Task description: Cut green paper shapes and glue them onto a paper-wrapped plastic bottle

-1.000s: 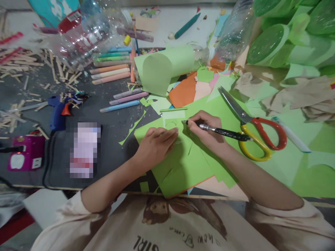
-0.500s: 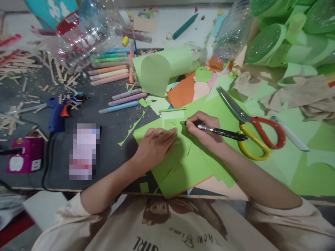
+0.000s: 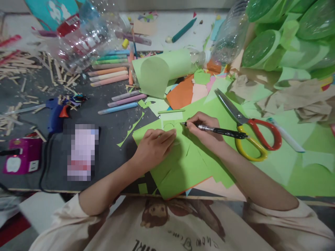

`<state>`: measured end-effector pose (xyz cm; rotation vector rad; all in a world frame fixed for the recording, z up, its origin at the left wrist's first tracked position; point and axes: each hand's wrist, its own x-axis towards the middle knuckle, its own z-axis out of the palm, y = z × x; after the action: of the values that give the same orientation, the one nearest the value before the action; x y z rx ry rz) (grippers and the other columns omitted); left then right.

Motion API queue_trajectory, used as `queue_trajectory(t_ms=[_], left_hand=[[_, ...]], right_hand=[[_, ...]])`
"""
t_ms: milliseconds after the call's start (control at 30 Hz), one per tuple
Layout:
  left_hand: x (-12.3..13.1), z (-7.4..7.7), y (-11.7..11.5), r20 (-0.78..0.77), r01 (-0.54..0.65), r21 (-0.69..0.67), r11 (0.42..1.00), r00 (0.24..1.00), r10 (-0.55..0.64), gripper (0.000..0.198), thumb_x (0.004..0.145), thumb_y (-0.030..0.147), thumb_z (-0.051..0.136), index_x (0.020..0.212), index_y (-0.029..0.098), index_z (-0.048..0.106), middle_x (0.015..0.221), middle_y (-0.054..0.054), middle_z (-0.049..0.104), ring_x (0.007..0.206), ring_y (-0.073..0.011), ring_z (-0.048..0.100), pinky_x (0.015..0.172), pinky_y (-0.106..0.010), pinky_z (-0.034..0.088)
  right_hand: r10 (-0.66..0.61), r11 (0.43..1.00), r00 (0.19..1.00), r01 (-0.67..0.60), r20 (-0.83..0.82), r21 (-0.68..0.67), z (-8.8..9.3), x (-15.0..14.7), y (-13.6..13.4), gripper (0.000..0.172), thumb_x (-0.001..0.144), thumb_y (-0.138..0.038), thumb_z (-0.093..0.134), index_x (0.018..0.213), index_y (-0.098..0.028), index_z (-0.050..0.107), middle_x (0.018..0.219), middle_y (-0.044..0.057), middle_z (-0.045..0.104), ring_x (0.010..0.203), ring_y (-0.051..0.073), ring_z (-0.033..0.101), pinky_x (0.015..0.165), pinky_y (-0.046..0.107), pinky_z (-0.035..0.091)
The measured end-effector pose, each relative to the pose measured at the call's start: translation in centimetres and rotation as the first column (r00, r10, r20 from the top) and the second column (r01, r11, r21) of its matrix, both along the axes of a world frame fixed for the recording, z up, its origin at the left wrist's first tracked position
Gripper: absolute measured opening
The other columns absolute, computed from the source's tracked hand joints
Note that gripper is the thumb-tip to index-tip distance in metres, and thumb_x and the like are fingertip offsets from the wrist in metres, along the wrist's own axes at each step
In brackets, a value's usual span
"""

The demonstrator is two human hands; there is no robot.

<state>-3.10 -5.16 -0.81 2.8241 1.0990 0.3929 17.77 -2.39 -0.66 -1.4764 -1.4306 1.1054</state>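
Observation:
My left hand [image 3: 154, 147] lies flat, fingers together, pressing down a green paper sheet [image 3: 180, 167] near the table's front edge. My right hand [image 3: 202, 130] is closed round a black and silver pen [image 3: 217, 131]; the pen's tip touches the green sheet just right of my left fingertips, beside a drawn curved outline. Red and yellow scissors [image 3: 248, 127] lie open on green paper right behind the pen's back end.
Pastel chalk sticks [image 3: 110, 73], a blue glue gun [image 3: 56, 113], a pink box [image 3: 22, 158] and wooden sticks [image 3: 15, 66] lie to the left. Clear plastic bottles [image 3: 86, 35], a green paper-wrapped bottle [image 3: 162, 69], orange paper [image 3: 183, 94] and green-topped cups [image 3: 282, 42] crowd the back and right.
The pen tip has shifted slightly left along the drawn line. My left hand stays pressed on the sheet. The view has drifted a little.

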Motion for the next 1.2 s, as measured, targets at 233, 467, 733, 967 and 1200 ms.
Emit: queue_trajectory(t_ms=[233, 467, 733, 967, 1200], left_hand=[[0.03, 0.05, 0.01, -0.025, -0.003, -0.048, 0.999, 1.000, 0.002, 0.030, 0.102, 0.021, 0.045, 0.122, 0.017, 0.066, 0.122, -0.007, 0.074, 0.097, -0.0209, 0.066, 0.084, -0.038, 0.047], [0.09, 0.08, -0.03, -0.011, -0.005, -0.022, 1.000, 1.000, 0.005, 0.029, 0.102, 0.021, 0.044, 0.119, 0.016, 0.067, 0.121, -0.006, 0.075, 0.095, -0.0201, 0.066, 0.083, -0.038, 0.047], [0.00, 0.18, 0.12, -0.016, -0.001, -0.054, 0.999, 1.000, 0.000, 0.030, 0.102, 0.021, 0.043, 0.121, 0.017, 0.066, 0.122, -0.007, 0.075, 0.096, -0.0208, 0.066, 0.083, -0.038, 0.047], [0.11, 0.14, 0.12, -0.008, 0.000, -0.025, 1.000, 1.000, 0.000, 0.029, 0.103, 0.021, 0.043, 0.119, 0.016, 0.066, 0.120, -0.007, 0.075, 0.094, -0.0208, 0.066, 0.082, -0.038, 0.046], [0.10, 0.16, 0.15, 0.001, 0.007, -0.029, 1.000, 1.000, -0.007, 0.030, 0.103, 0.022, 0.041, 0.120, 0.016, 0.065, 0.121, -0.006, 0.075, 0.094, -0.0204, 0.066, 0.083, -0.038, 0.046]], right_hand=[[-0.012, 0.999, 0.999, 0.010, 0.045, 0.034, -0.27, 0.27, -0.20, 0.018, 0.072, -0.025, 0.059, 0.056, -0.023, 0.049, 0.054, -0.004, 0.051, 0.052, 0.012, 0.047, 0.051, 0.027, 0.036], [-0.045, 0.999, 0.999, 0.045, 0.011, 0.028, -0.24, 0.29, -0.16, 0.016, 0.071, -0.024, 0.060, 0.056, -0.023, 0.052, 0.053, -0.004, 0.054, 0.052, 0.012, 0.048, 0.051, 0.026, 0.038], [-0.005, 0.999, 0.999, 0.004, 0.037, 0.033, -0.14, 0.60, -0.09, 0.015, 0.068, -0.021, 0.058, 0.055, -0.023, 0.052, 0.053, -0.003, 0.054, 0.051, 0.012, 0.047, 0.051, 0.026, 0.035], [-0.013, 1.000, 0.999, 0.013, 0.031, 0.005, -0.04, 0.39, 0.08, 0.015, 0.069, -0.025, 0.058, 0.056, -0.022, 0.052, 0.053, -0.004, 0.054, 0.052, 0.012, 0.048, 0.051, 0.025, 0.036], [-0.001, 0.999, 0.998, -0.001, 0.067, 0.039, -0.15, 0.59, -0.04, 0.014, 0.067, -0.021, 0.056, 0.054, -0.022, 0.050, 0.051, -0.005, 0.051, 0.050, 0.011, 0.045, 0.050, 0.025, 0.034]])
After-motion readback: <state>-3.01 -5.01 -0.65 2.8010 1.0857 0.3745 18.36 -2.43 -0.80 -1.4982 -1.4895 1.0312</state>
